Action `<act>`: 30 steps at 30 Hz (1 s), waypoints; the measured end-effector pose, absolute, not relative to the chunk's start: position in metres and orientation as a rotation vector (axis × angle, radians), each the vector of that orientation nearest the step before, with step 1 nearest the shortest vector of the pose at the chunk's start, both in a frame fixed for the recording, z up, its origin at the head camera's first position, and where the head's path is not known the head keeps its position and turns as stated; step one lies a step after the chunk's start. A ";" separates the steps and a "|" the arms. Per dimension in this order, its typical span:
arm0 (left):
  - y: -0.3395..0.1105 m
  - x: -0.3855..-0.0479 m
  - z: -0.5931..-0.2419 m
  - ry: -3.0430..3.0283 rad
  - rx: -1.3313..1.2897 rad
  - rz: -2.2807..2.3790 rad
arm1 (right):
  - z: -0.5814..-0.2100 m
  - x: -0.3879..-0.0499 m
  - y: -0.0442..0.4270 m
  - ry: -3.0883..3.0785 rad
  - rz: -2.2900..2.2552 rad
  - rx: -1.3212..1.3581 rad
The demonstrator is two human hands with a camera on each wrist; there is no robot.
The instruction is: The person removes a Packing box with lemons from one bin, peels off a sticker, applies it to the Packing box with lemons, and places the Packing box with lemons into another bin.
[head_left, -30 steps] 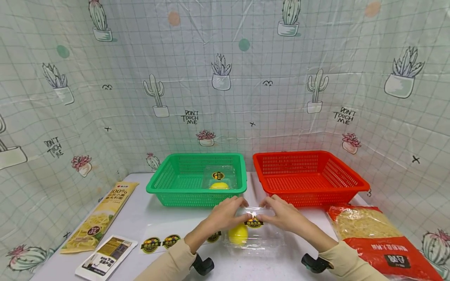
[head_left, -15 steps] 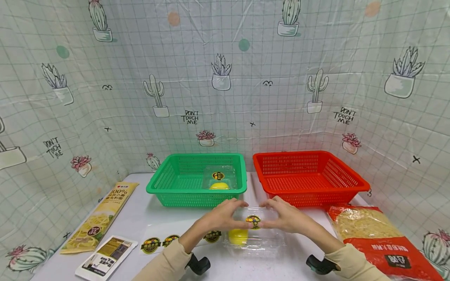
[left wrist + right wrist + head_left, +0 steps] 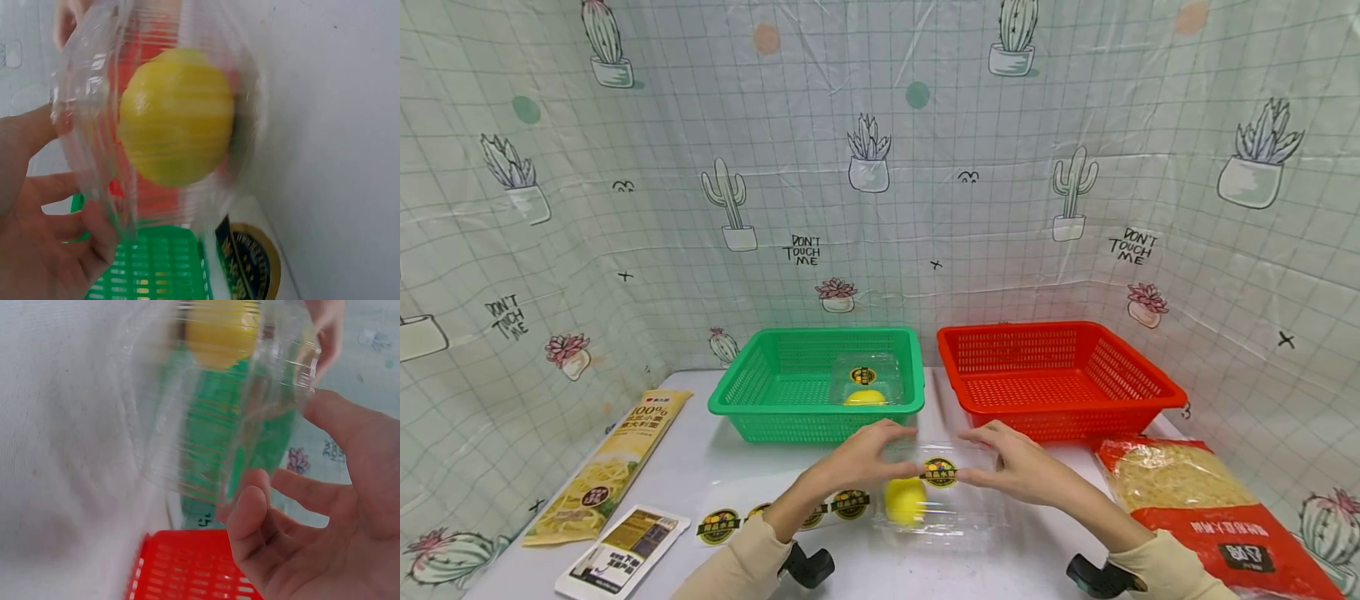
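Note:
A clear plastic clamshell box [image 3: 962, 508] stands on the white table, with a yellow lemon [image 3: 906, 501] in its left part. On its lid is a round black-and-gold fruit sticker [image 3: 939, 472]. My left hand [image 3: 867, 457] is at the lid's left side, thumb and fingers spread and loosely bent. Opposite it, my right hand [image 3: 1021, 468] has its thumb beside the sticker and its fingers over the far right edge. Through the box wall the lemon [image 3: 178, 119] shows in the left wrist view. Neither hand grips the box; light contact with its edge is hard to tell.
Behind stand a green basket [image 3: 816, 411], holding another box [image 3: 883, 367] with a lemon, and a red basket [image 3: 1060, 410]. A sticker sheet [image 3: 730, 492], a pasta pack [image 3: 610, 467] and a white pouch [image 3: 623, 550] lie left. A red noodle bag [image 3: 1217, 517] lies right.
My hands have drawn apart, the thumbs leaving the sticker, which now shows whole on the lid. The box stays in place. The head view has shifted slightly.

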State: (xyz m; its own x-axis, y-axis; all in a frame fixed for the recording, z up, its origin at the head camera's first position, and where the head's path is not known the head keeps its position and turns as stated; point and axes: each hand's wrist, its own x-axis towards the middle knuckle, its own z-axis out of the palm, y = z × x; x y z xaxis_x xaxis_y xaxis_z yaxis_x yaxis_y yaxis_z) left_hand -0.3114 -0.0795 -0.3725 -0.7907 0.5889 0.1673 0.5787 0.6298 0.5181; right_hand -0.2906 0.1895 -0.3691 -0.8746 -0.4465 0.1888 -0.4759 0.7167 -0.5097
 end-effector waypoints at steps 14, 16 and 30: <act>-0.115 -0.314 -0.375 2.574 0.947 1.186 | -0.356 -0.263 0.211 -3.001 0.931 0.828; -0.116 -0.314 -0.376 2.558 0.926 1.202 | -0.357 -0.260 0.212 -3.014 0.936 0.853; -0.117 -0.316 -0.380 2.510 0.851 1.230 | -0.364 -0.255 0.215 -3.065 1.016 0.916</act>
